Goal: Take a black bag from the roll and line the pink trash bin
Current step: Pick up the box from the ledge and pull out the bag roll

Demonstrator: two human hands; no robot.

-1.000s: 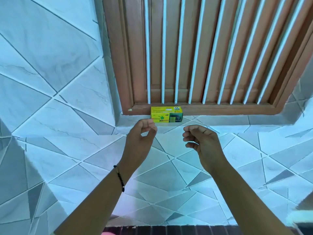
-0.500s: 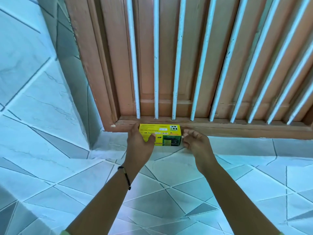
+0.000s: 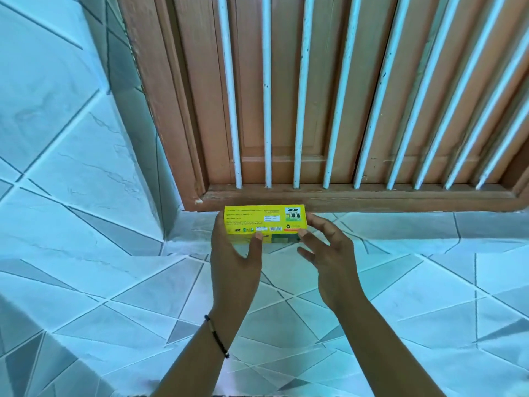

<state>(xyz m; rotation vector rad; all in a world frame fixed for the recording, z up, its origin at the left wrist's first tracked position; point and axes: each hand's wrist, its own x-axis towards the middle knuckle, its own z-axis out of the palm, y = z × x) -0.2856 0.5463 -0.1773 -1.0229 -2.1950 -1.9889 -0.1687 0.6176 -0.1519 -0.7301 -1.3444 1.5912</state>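
- A yellow box [image 3: 264, 221] lies on the tiled ledge [image 3: 400, 227], at the ledge's back edge, right against the wooden window frame [image 3: 357, 197] and near the ledge's left corner.
- The box's printed yellow face, with small text, a barcode and a picture, points up; a darker green strip shows along its front side.
- The left hand [image 3: 234, 259] grips the box's left end: the thumb [image 3: 256, 247] presses on the front side, and the other fingers wrap round the left end.
- The right hand [image 3: 326, 253] is at the box's right end with fingers spread; one fingertip [image 3: 303, 233] touches the front right corner and another rests at the right end. Whether it truly grips the box cannot be told.
- A thin dark bracelet [image 3: 217, 336] circles the left wrist.
- White bars [image 3: 267, 110] stand upright in the window frame behind the box.
- Pale tiles with grey triangles cover the wall [image 3: 57, 138] to the left and the ledge.
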